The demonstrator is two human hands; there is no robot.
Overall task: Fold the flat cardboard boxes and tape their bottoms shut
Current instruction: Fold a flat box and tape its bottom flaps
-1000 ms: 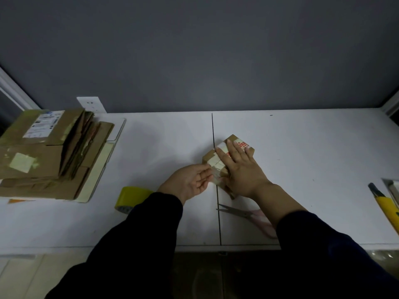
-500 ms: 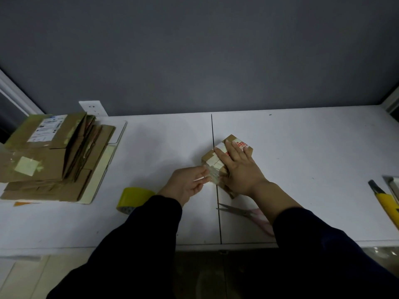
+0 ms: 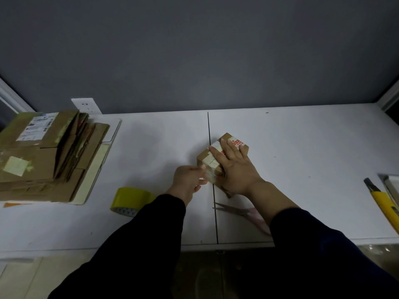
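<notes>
A small folded cardboard box (image 3: 204, 157) with pale tape strips and a red-printed label stands at the middle of the white table (image 3: 302, 160). My right hand (image 3: 235, 169) lies flat on its top, fingers spread, holding it down. My left hand (image 3: 186, 180) is at the box's near-left side, thumb and curled fingers pressed on the taped edge. A yellow tape roll (image 3: 129, 196) lies on the table just left of my left forearm. A stack of flat cardboard boxes (image 3: 43, 158) sits at the far left.
Pink-handled scissors (image 3: 235, 209) lie partly under my right forearm. A yellow utility knife (image 3: 382, 201) and a pale flat object are at the right edge. A white wall outlet (image 3: 85, 105) is behind the stack. A seam runs down the table's middle.
My left hand's fingers have curled in and slid slightly down the box's taped side. My right hand stays flat on the top. The box has not moved.
</notes>
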